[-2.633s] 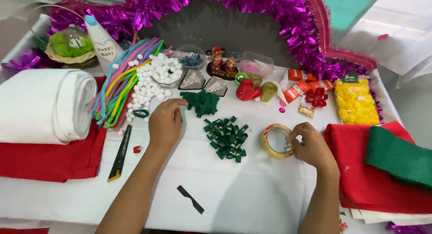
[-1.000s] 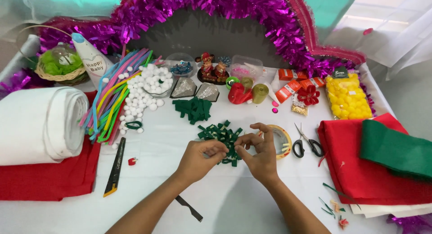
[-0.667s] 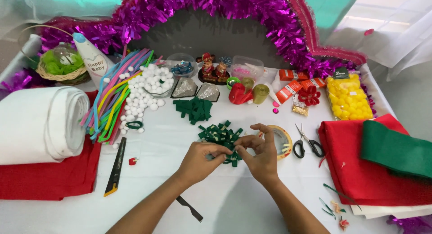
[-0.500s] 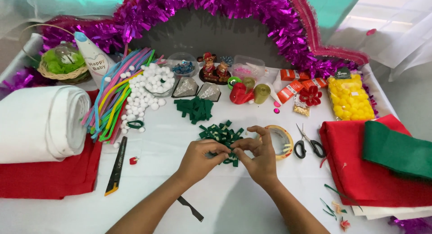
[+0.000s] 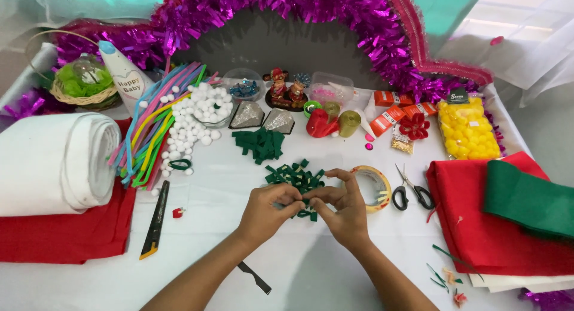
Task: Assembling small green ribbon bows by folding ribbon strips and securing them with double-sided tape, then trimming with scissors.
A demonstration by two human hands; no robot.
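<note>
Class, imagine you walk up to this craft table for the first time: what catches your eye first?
The purple tinsel arch along the back edge stands out most. At the centre, the left hand and right hand pinch a small green felt piece beside a pile of green felt pieces. A white felt roll lies far left.

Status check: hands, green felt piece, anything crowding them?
Left hand and right hand both pinching one small green felt piece. Pile of green felt pieces just beyond the fingers. Tape roll beside right hand; scissors farther right.
</note>
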